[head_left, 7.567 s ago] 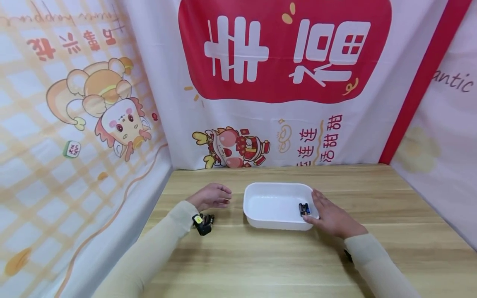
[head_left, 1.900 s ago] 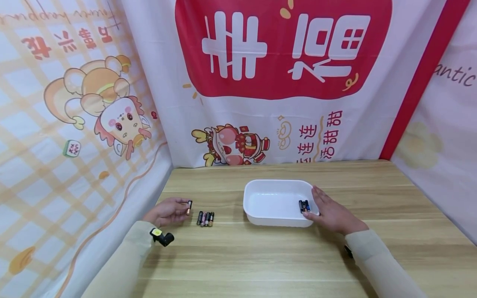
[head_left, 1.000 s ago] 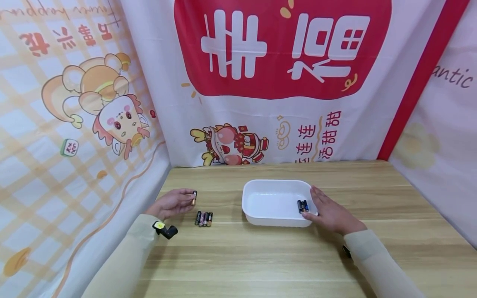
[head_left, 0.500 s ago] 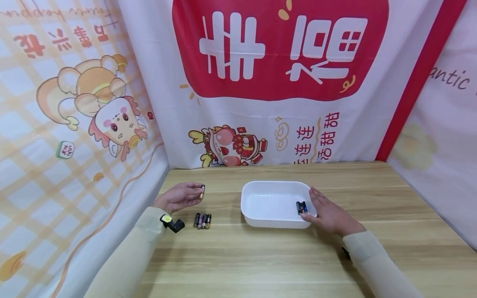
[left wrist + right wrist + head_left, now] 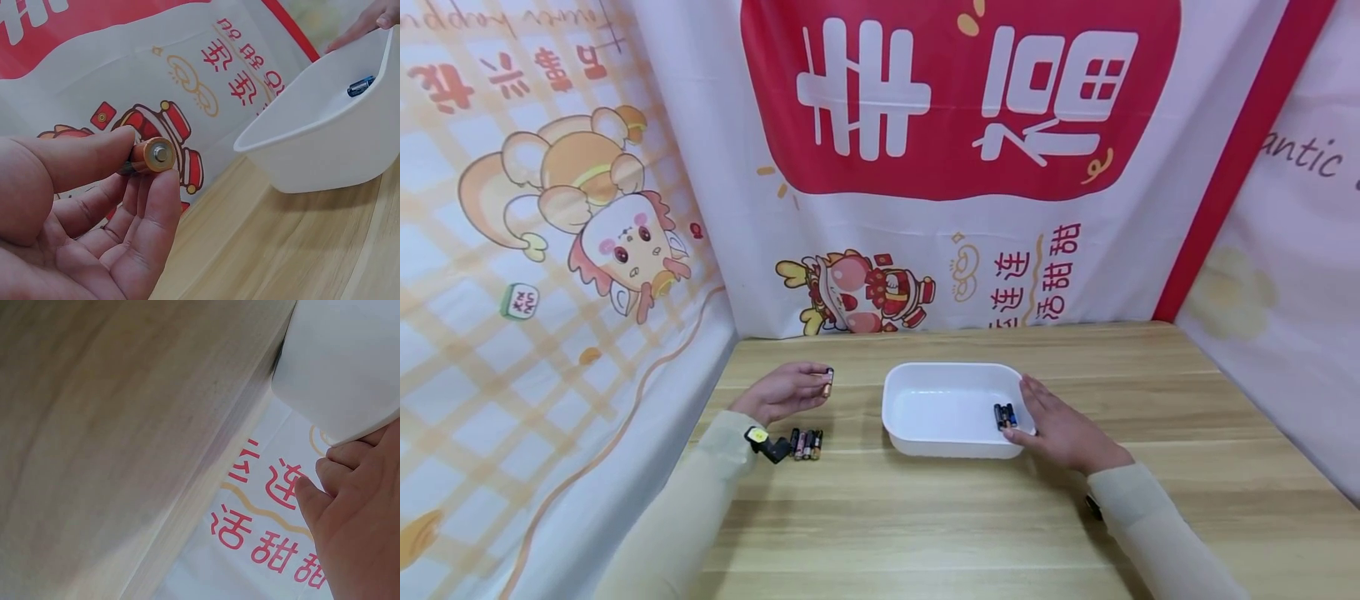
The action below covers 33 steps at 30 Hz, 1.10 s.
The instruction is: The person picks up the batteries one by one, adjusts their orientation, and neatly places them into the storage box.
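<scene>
While the white tub [image 5: 951, 449] holds batteries [image 5: 1004, 417], right fingers [image 5: 1040, 395] grip it, left fingers [image 5: 154, 209] pinching another battery [image 5: 157, 154].

A long, loose, pale cream cloth sleeve [image 5: 685, 508] was worn on the left, and a matching pale cream cloth sleeve [image 5: 1157, 533] was worn on the right. Each was cut plain and was ended at the wrist, with the bare left hand [image 5: 786, 392] and the bare right hand [image 5: 1066, 429] left uncovered. Over the left cuff [image 5: 732, 433] a small, black, angular device [image 5: 777, 450] was strapped, marked with a bright yellow patch [image 5: 758, 435]. By the right wrist a small, dark, rounded piece [image 5: 1093, 507] was partly shown, its remainder being hidden.
</scene>
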Motion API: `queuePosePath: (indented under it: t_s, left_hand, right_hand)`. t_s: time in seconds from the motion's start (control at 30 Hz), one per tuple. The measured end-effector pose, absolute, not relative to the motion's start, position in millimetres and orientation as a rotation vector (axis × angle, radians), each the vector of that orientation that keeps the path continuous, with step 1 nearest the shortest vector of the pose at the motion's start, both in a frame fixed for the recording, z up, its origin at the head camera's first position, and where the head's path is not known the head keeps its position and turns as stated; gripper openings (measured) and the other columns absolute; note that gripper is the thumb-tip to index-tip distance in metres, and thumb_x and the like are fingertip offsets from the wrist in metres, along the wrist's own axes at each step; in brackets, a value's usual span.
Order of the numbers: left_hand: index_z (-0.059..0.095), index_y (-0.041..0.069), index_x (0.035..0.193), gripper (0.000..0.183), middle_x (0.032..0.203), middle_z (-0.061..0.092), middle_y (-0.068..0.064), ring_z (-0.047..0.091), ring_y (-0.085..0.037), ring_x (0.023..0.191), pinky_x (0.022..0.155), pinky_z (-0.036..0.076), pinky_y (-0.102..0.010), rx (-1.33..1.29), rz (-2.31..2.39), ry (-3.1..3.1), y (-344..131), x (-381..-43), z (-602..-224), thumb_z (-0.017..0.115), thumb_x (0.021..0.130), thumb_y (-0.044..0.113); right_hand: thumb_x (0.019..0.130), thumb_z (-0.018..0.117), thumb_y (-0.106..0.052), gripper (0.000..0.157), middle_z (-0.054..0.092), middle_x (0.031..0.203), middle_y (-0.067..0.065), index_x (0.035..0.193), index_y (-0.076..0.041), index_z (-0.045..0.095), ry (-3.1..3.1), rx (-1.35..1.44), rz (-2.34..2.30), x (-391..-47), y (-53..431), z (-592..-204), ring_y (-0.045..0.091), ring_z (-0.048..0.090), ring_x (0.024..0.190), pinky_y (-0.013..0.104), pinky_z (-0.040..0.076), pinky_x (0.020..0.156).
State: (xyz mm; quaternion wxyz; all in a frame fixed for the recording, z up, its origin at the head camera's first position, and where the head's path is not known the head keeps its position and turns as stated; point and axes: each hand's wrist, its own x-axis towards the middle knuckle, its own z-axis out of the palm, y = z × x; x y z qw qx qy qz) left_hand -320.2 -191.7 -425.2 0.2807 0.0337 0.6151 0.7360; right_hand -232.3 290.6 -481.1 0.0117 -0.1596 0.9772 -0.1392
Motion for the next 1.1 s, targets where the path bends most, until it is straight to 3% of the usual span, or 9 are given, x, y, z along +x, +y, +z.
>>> queuePosePath:
  t_s: [0.9,1.1]
  left_hand:
    - [0.047,-0.004,0.132,0.039,0.111,0.061,-0.016,0.064,-0.020,0.090,0.093,0.052,-0.038,0.108,1.891,1.680,-137,-337,-415,0.058,0.095,0.001]
    - [0.047,-0.003,0.132,0.038,0.104,0.063,-0.012,0.064,-0.020,0.091,0.096,0.051,-0.039,0.134,1.889,1.681,-128,-339,-409,0.057,0.095,0.000]
  right_hand:
    - [0.090,0.042,-0.072,0.101,0.003,0.162,0.012,0.155,-0.004,0.007,3.029,-0.500,-0.447,-230,292,-482,0.033,0.005,0.146,0.054,0.018,0.116]
    - [0.090,0.043,-0.072,0.100,0.002,0.162,0.012,0.155,-0.004,0.006,3.031,-0.506,-0.435,-233,293,-479,0.034,0.006,0.146,0.054,0.018,0.116]
